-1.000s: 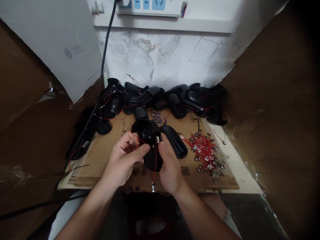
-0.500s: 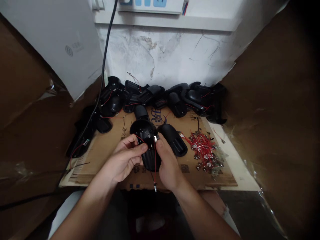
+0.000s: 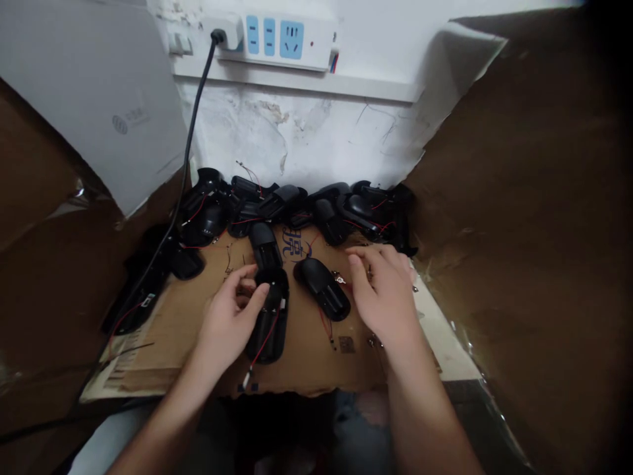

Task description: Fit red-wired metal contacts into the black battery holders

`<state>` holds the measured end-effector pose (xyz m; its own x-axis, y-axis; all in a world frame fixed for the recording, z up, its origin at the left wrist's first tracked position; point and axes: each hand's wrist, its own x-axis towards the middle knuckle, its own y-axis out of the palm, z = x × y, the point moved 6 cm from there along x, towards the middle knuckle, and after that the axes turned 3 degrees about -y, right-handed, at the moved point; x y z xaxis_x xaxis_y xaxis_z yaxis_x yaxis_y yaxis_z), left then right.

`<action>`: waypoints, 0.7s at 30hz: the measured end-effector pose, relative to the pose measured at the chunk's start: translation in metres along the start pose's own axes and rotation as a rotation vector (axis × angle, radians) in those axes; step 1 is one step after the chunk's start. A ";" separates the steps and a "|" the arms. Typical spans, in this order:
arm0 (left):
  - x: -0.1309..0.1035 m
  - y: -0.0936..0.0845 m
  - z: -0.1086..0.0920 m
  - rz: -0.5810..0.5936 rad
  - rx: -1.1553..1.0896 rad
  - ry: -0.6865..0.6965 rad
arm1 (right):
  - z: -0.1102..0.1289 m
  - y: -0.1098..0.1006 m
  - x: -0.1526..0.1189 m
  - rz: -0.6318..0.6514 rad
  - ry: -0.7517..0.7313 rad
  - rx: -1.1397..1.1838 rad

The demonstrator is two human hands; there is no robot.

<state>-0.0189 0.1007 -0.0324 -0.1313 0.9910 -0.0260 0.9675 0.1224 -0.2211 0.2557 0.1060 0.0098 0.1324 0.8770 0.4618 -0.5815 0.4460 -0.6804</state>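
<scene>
My left hand grips the left edge of a black plastic shell between thumb and fingers. From that shell a red wire runs down to a small white connector. My right hand reaches over the right part of the cardboard, fingers bent and apart from the thumb, over a pile of red-wired metal parts that it mostly hides. One small metal piece shows left of its thumb. Between my hands lies another black shell, with thin wires below it.
Black shells with red wires are heaped along the wall. A black cable hangs from a power strip down the left side. Brown cardboard walls stand on both sides.
My right hand has let go of the held shell and moved right, over the wired parts. The shell in my left hand has shifted left and turned. The view has tilted up.
</scene>
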 end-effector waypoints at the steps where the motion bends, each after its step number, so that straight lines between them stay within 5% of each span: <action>1: -0.001 -0.002 -0.002 -0.039 0.081 0.043 | -0.013 0.002 0.002 0.044 0.026 -0.089; 5: -0.005 -0.002 -0.016 -0.064 0.368 0.237 | -0.047 0.026 0.000 0.220 0.079 -0.251; 11: 0.011 0.011 -0.038 0.004 0.638 0.578 | -0.042 0.040 0.003 0.252 0.141 -0.261; 15: 0.030 0.031 -0.031 0.168 0.844 0.579 | -0.031 0.039 0.008 0.291 0.167 -0.314; 21: 0.030 0.034 -0.021 0.148 0.944 0.485 | -0.030 0.043 0.009 0.267 0.124 -0.288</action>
<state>0.0149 0.1360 -0.0207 0.2750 0.9336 0.2297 0.3806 0.1137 -0.9177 0.2565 0.1385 -0.0324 0.1137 0.9757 0.1875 -0.3621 0.2165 -0.9067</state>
